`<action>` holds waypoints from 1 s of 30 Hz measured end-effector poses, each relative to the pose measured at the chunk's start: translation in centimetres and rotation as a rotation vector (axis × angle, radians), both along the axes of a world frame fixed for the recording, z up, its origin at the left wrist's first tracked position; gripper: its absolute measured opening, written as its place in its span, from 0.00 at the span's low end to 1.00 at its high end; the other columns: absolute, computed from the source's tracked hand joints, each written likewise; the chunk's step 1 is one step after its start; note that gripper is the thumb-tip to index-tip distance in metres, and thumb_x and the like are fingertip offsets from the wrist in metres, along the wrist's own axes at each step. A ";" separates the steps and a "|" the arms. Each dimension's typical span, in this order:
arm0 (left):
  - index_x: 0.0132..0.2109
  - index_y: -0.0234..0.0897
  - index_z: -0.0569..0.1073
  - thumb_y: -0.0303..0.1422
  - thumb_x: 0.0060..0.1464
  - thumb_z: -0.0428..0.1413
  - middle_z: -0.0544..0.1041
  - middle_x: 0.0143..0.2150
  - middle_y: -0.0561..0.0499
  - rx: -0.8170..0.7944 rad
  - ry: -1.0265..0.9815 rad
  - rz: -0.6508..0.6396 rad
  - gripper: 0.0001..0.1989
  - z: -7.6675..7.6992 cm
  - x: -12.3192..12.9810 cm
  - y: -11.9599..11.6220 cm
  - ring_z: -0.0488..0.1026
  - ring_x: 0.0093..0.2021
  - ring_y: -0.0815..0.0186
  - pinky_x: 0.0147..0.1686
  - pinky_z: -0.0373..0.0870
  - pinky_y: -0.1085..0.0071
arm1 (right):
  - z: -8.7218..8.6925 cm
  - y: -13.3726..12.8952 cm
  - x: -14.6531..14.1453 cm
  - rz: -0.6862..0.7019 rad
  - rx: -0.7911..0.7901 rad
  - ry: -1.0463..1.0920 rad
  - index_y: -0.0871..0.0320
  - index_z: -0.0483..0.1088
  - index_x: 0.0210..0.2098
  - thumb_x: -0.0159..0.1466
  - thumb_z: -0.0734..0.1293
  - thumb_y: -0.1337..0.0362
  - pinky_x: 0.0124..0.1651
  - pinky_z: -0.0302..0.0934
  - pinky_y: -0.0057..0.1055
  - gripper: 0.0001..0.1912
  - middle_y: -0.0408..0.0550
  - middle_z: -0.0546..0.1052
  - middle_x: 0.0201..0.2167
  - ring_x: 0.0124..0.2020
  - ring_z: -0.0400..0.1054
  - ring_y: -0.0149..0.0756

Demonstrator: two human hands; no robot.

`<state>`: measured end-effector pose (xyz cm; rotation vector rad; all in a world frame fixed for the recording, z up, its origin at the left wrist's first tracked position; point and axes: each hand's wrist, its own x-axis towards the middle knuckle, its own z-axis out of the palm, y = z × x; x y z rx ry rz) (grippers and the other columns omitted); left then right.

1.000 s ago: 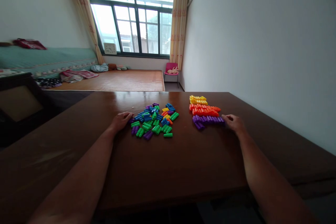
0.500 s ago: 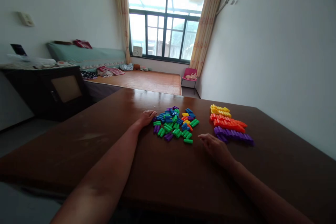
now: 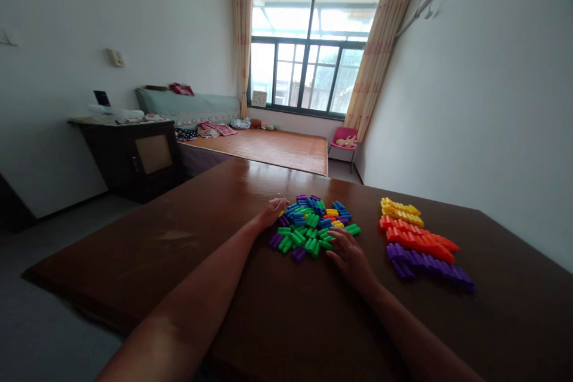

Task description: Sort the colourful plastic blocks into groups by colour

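A mixed pile of small ribbed plastic pieces (image 3: pixel 312 219), green, blue, purple, yellow and orange, lies on the brown table (image 3: pixel 250 322). At its left edge rests my left hand (image 3: pixel 271 212), fingers stretched toward the pile, with a yellow piece (image 3: pixel 281 213) just by the fingertips. My right hand (image 3: pixel 353 255) is at the pile's near right side. Its thumb and fingers are apart around the end of some green pieces (image 3: pixel 326 240); contact is hard to make out. To the right lie sorted rows: yellow pieces (image 3: pixel 401 212), orange pieces (image 3: pixel 418 240) and purple pieces (image 3: pixel 430 267).
Beyond the table stands a bed (image 3: pixel 277 146) with clothes on it, below a window (image 3: pixel 308 71). A dark cabinet (image 3: pixel 120 158) is at the left. A pink chair (image 3: pixel 342 134) holding a doll stands by the right wall.
My right hand has moved left, from beside the pile to the green pieces at its edge. My left hand stays at the left edge. The camera view has shifted up and left.
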<state>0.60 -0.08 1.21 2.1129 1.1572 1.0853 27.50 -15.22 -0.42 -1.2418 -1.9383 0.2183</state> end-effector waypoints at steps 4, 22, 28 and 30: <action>0.41 0.36 0.79 0.52 0.59 0.41 0.81 0.42 0.44 -0.035 -0.024 0.031 0.29 0.1 0.0 -0.2 0.76 0.45 0.57 0.48 0.71 0.62 | -0.7 1.2 2.7 -0.282 0.088 -0.084 0.60 0.65 0.56 0.65 0.59 0.50 0.60 0.54 0.55 0.26 0.62 0.67 0.58 0.62 0.57 0.54; 0.40 0.38 0.79 0.50 0.62 0.40 0.80 0.41 0.45 -0.007 0.095 0.002 0.28 -0.1 0.2 -0.5 0.75 0.44 0.59 0.49 0.69 0.65 | -0.2 1.2 2.7 -0.156 -0.150 0.078 0.52 0.67 0.56 0.69 0.55 0.53 0.61 0.58 0.46 0.21 0.50 0.72 0.56 0.58 0.64 0.43; 0.47 0.45 0.78 0.47 0.62 0.44 0.76 0.52 0.49 0.034 0.224 -0.056 0.21 0.2 0.6 -1.2 0.71 0.52 0.59 0.54 0.65 0.64 | 0.4 1.0 2.1 -0.135 -0.155 0.086 0.52 0.70 0.52 0.68 0.56 0.54 0.58 0.61 0.43 0.19 0.50 0.74 0.52 0.55 0.67 0.42; 0.47 0.45 0.78 0.45 0.61 0.45 0.76 0.51 0.48 0.024 0.229 -0.055 0.20 0.3 0.6 -1.1 0.71 0.52 0.58 0.55 0.65 0.63 | 0.9 0.8 1.8 -0.113 -0.146 0.074 0.52 0.70 0.51 0.68 0.57 0.55 0.57 0.62 0.43 0.18 0.50 0.75 0.50 0.53 0.67 0.42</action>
